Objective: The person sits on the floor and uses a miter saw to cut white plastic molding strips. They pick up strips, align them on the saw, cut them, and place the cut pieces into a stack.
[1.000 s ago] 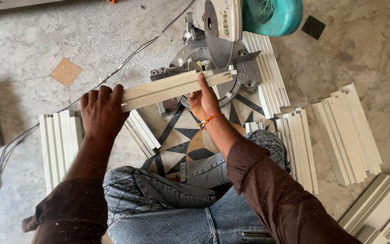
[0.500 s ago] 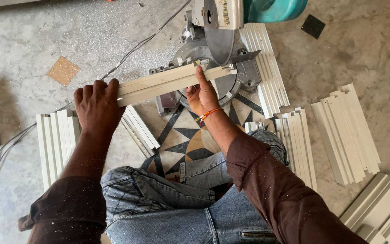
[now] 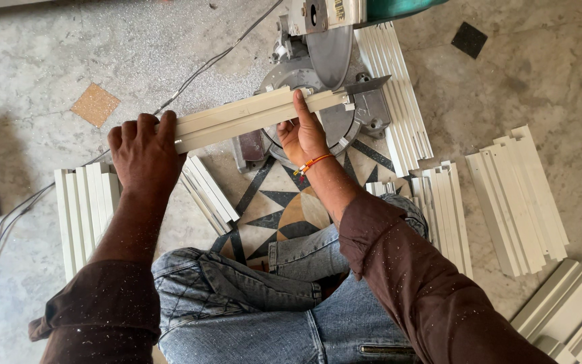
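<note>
- Trim strip [image 3: 257, 114] lies across the miter saw [image 3: 325, 87] base on the floor, its right end under the blade [image 3: 331, 54].
- Your left hand [image 3: 144, 152] has its fingers clamped over the strip's free end; keep it flat there.
- Your right hand [image 3: 302, 131] presses with the fingers together, index finger on top; hold those fingers clear of the blade line.

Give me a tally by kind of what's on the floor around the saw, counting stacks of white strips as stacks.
Mitre saw: 1
Long white strip on the saw, held by left hand and right hand: 1
Stacks of cut white strips: 6, at
Loose floor tile pieces: 2, tan and black
Total: 10
</note>
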